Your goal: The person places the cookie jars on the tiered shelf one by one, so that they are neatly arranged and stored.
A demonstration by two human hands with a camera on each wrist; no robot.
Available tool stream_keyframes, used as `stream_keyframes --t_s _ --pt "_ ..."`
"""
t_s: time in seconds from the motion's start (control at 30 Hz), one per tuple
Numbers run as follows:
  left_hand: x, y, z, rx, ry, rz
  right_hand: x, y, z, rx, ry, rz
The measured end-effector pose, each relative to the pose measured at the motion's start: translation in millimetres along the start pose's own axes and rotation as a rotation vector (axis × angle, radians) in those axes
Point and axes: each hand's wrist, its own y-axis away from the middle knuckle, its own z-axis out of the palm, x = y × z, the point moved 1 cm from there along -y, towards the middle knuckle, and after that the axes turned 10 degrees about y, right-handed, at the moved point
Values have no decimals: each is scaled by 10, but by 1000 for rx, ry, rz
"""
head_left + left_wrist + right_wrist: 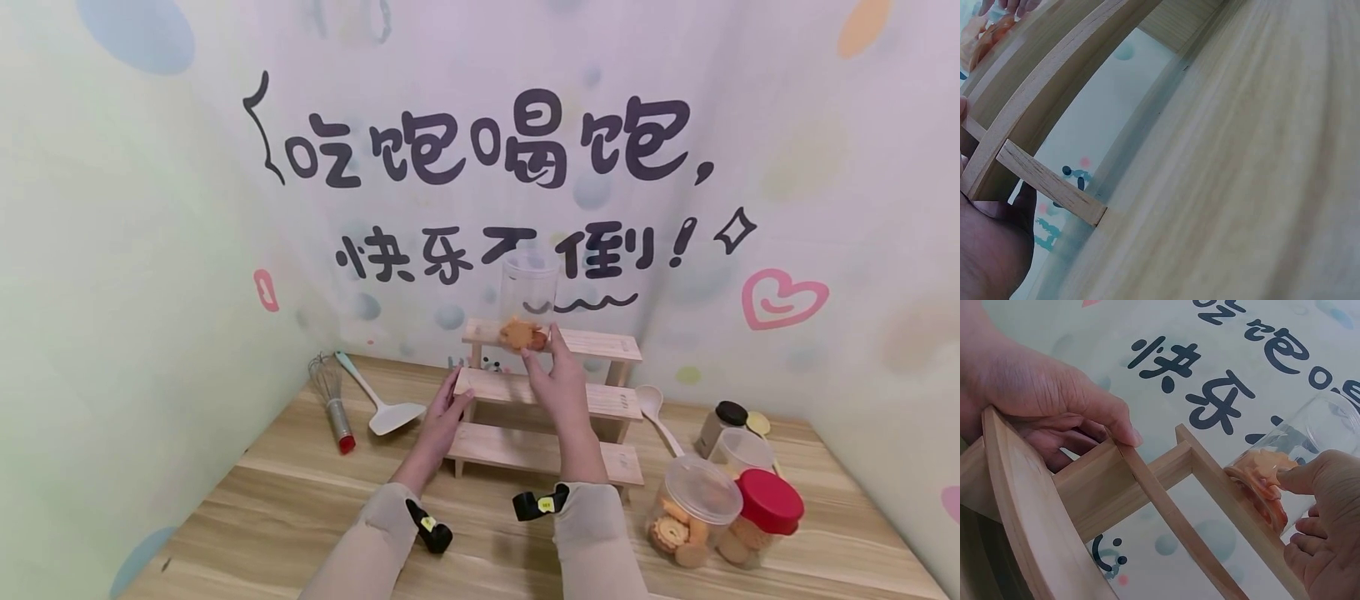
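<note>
A three-tier wooden shelf stand rises in steps at the middle of the table. My left hand grips the left end of its middle tier, the thumb on top; in the right wrist view the fingers of this left hand reach behind the board. At the top tier, my right hand holds a clear jar low on its side, thumb in front. Orange-brown cookies lie in the bottom of that jar, which is upright with its base at the top board.
On the left lie a whisk and a white spatula. To the right are a white ladle, a cookie jar, a red-lidded jar, a black-lidded jar and a clear container. A printed curtain hangs close behind.
</note>
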Motion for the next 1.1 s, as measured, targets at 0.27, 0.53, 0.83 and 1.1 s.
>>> stream_keyframes --t_s 0.27,0.53,0.83,1.1 --pt "-27 1 71 -4 14 12 -39 55 -172 49 4 -58" --pt "-4 -13 46 11 42 48 -142 220 -476 -12 66 -230" --pt "37 -21 11 15 12 35 202 561 -1190 -31 319 -339" --pt "22 -11 25 4 -1 21 757 997 -1584 -138 450 -255"
